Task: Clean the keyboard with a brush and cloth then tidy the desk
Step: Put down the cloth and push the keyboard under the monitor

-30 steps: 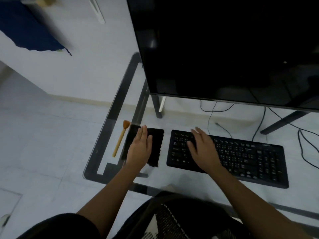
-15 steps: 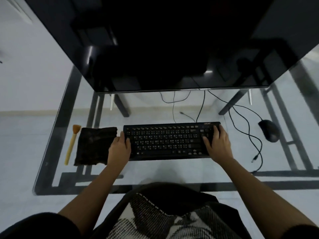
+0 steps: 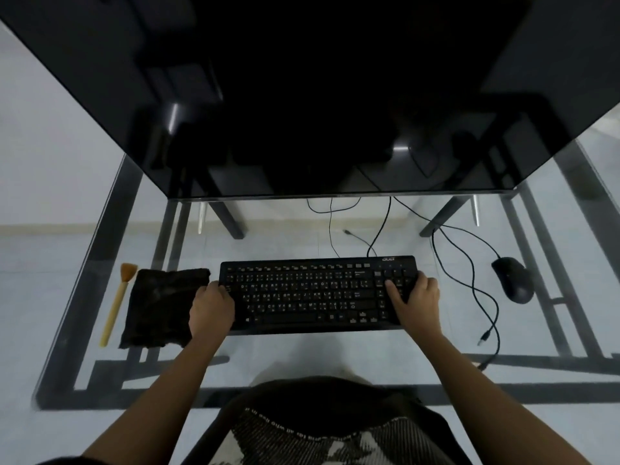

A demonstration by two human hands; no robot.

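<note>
Gripping the keyboard (image 3: pixel 315 293) at both ends, the left hand (image 3: pixel 210 308) and right hand (image 3: pixel 416 302) hold it on the glass table (image 3: pixel 335 354). Cloth (image 3: pixel 161 307) and brush (image 3: pixel 117 303) lie left (touching each other); mouse (image 3: pixel 513 280) and loose cables (image 3: pixel 469 263) crowd the right.

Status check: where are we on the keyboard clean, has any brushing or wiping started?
Nothing cleaned yet by the look of it. The brush and the dark cloth lie untouched on the glass desk, left of the keyboard. In hand: the left hand and right hand grip the keyboard's two ends. Left: brushing, wiping, then tidying, including the mouse and its loose cable.
</note>
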